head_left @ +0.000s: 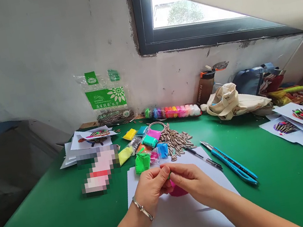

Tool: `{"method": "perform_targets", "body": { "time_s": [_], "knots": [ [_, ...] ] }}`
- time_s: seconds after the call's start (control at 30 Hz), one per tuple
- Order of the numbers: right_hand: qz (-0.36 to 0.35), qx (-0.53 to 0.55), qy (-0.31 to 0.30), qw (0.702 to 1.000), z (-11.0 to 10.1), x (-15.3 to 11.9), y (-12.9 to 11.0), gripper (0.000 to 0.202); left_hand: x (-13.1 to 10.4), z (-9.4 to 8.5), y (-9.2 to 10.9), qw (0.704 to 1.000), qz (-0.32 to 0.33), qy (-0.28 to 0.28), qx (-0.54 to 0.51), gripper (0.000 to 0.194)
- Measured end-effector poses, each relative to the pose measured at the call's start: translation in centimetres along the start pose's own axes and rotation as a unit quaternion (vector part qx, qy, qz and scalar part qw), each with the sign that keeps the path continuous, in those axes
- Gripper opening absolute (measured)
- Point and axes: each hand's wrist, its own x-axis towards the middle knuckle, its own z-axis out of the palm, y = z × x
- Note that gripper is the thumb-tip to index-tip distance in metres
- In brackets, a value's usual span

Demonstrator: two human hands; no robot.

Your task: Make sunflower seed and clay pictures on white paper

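- Two bare hands, left hand and right hand, meet above the white paper, taken as landmark for every place below.
- Fingers of both hands drawn into a pinch, tips together over the paper's middle. A small green bit shows between them, apparently grasped from both sides; thumbs cover most of it.
- Magenta piece just under the right hand, also over the paper's middle. Resting on the sheet or partly held: cannot tell.
- Step in hand, my reading: fine fingertip shaping of the small green bit, close by the magenta piece.
- Next move, judged from the pose: calls for light, even pressure and steady thumbs, with the magenta piece spared from knocks; both look soft.
- Bearing: green bit too covered to give a long axis. Magenta piece shows a rounded near edge, its visible part widest side to side; far side hidden, so true axis uncertain. No pointing end made out.
- At and beyond the paper's far edge: coloured packets, with seeds heaped to their right.
- At the paper's far right corner: pen, slanting far-left to near-right. Blue cutter right of the paper on the green desk, similar slant, blade end away from the person.
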Motion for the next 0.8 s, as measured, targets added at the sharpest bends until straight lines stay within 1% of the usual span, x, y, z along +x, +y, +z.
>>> {"method": "perform_targets", "body": {
  "time_s": [0.07,0.17,0.33,0.4,0.5,0.57,0.63,0.7,0.8],
  "knots": [
    [-0.007,-0.004,-0.002,1.0,0.1,0.1,-0.2,0.035,0.1,0.0,-0.1,1.0,0.003,-0.002,0.014,0.05],
    [0.004,0.027,-0.019,0.999,0.1,0.2,-0.3,0.034,0.2,-0.2,-0.1,1.0,0.0,-0.02,0.022,0.051],
    [0.075,0.115,-0.033,0.99,-0.4,0.1,0.0,0.024,0.1,-0.5,0.5,0.998,-0.036,-0.047,0.029,0.045],
    [0.1,0.117,-0.024,0.988,-0.7,0.0,0.1,0.024,0.0,-0.6,0.8,0.997,-0.042,-0.059,0.02,0.041],
    [0.121,0.087,0.006,0.989,-1.0,-0.2,0.1,0.035,-0.1,-0.4,1.1,0.997,-0.034,-0.064,-0.004,0.036],
    [0.117,0.065,0.02,0.991,-1.0,-0.2,0.2,0.039,-0.1,-0.3,1.2,0.997,-0.026,-0.068,-0.002,0.036],
    [0.106,0.055,0.016,0.993,-0.9,-0.2,0.2,0.035,0.0,-0.3,1.1,0.997,-0.019,-0.067,0.02,0.036],
    [0.087,0.049,-0.004,0.995,-0.6,-0.2,-0.1,0.027,0.1,-0.4,0.9,0.997,-0.005,-0.057,0.057,0.037],
    [0.04,0.024,-0.039,0.998,-0.3,-0.1,-0.8,0.016,0.3,-0.6,0.5,0.993,0.016,-0.04,0.114,0.043]
  ]
}}
